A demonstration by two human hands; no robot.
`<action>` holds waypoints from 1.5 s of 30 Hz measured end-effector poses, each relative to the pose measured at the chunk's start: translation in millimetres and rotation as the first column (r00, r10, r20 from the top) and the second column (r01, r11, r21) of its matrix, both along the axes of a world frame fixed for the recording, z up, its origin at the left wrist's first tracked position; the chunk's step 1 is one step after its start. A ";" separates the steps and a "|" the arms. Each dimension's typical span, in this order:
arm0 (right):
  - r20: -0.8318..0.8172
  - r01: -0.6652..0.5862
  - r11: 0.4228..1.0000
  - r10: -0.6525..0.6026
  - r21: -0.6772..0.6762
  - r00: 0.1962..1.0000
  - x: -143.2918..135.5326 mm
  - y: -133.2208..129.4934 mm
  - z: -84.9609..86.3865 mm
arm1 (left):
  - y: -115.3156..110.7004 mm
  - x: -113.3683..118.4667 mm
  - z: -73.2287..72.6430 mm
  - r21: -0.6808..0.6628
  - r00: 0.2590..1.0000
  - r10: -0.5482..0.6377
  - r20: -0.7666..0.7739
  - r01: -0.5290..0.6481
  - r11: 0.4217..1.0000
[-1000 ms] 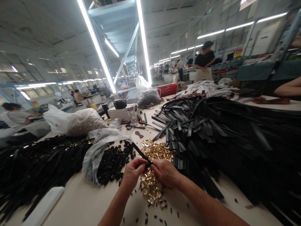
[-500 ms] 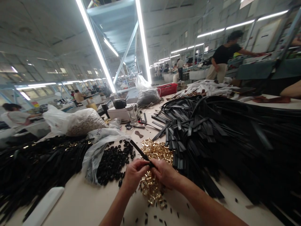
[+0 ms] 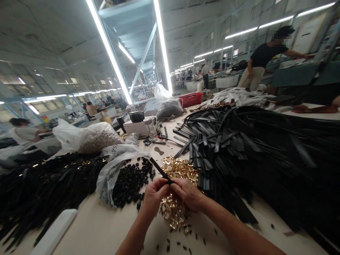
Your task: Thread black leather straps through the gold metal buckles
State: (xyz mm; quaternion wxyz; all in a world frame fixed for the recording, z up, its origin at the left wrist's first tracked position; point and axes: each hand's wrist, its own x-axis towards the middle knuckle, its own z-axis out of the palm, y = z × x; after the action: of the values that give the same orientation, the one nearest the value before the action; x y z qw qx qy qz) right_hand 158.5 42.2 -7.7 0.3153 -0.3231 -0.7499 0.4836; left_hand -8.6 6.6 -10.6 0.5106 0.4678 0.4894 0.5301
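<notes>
A black strap slants up and to the left from between my two hands, above the table. My left hand pinches it at its lower end, and my right hand is closed on it from the right, with the fingertips of both hands meeting. Under and behind the hands lies a heap of gold metal buckles. A pile of small black loops spills from a clear plastic bag left of my hands. What the fingertips cover on the strap is hidden.
A large pile of black straps covers the right side, and more dark straps lie left. A white bar is at the front left. Behind stand a glass jar, a black cup and a red basket. People work farther off.
The view has shifted slightly, so the table items appear a little further right. My fingertips are closer together on the strap. The person in black at the back right leans further over.
</notes>
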 end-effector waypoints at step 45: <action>-0.035 -0.108 0.974 0.104 -0.197 0.994 -1.0 -7.5 1.7 | -1.8 6.6 3.0 -0.057 0.997 0.078 0.012 -0.077 0.995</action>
State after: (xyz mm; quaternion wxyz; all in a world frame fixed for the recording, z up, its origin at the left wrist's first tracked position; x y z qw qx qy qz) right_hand 157.5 34.7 -5.9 0.2642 -0.3067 -0.7100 0.5762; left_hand -2.1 4.8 -7.7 0.5061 0.4301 0.5181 0.5389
